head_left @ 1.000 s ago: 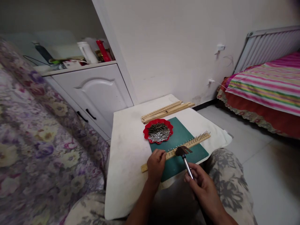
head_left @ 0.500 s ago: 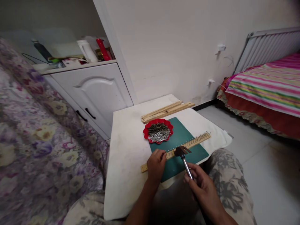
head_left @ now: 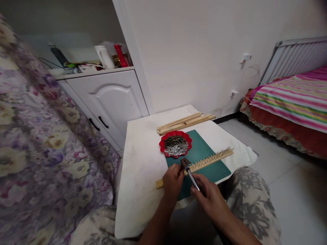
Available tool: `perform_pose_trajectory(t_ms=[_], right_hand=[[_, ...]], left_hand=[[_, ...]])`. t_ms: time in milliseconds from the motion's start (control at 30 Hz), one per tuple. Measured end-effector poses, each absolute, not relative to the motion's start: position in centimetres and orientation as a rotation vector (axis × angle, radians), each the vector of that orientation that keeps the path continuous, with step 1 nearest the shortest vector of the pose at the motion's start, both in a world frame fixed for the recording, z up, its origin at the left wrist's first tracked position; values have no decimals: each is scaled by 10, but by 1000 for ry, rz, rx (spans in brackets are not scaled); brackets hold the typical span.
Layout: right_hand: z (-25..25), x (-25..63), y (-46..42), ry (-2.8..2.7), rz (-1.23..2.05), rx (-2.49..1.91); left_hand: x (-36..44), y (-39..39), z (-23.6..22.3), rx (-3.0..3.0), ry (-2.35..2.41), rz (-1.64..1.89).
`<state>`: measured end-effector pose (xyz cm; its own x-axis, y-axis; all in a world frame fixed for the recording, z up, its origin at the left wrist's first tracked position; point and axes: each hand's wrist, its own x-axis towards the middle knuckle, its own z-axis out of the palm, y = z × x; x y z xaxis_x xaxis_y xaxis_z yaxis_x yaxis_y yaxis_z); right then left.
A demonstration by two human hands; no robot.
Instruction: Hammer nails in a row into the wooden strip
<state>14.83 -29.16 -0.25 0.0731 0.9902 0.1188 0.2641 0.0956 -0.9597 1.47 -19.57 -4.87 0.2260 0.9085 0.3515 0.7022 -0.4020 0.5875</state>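
My right hand (head_left: 208, 192) grips the handle of a claw hammer (head_left: 191, 176), whose dark head is just beside my left fingertips. Curled over the left part of a narrow wooden strip (head_left: 204, 163) is my left hand (head_left: 173, 180), its fingers pinched together; whatever is between them is hidden. Rows of nails stick up along the strip to the right of the hammer head, and its left end shows small holes. The strip lies slantwise across a green mat (head_left: 199, 143). A red scalloped bowl (head_left: 161, 144) full of loose nails (head_left: 176, 145) sits on the mat's far left corner.
Several more wooden strips (head_left: 189, 123) lie at the back of the white-covered table (head_left: 139, 163). A floral curtain (head_left: 63, 163) hangs at the left, by a white cabinet (head_left: 114, 102). My knees flank the table's near edge; a bed (head_left: 293, 102) is at the right.
The hammer and my right hand have moved left, bringing the head close to my left fingers. My left hand stays at the strip. The whole view has shifted slightly.
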Motion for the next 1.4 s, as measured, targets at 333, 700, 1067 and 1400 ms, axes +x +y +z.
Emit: perform_pose_trajectory(t_ms=[333,700,1067,1400], right_hand=[[0,151,-290,-1426,915,-1354],[-6,160,-308,-1225,1060,-1308],[-19,163,-314,-1119,1133,-1255],[-18,166,-316,-1100,1096,-1268]], left_hand=[[14,-194,-52,2182,1484,978],[4,-190,-39,2105,1362,961],[-11,-108,0,2475,1718,510],[-7,-90,0,2540,1678,272]])
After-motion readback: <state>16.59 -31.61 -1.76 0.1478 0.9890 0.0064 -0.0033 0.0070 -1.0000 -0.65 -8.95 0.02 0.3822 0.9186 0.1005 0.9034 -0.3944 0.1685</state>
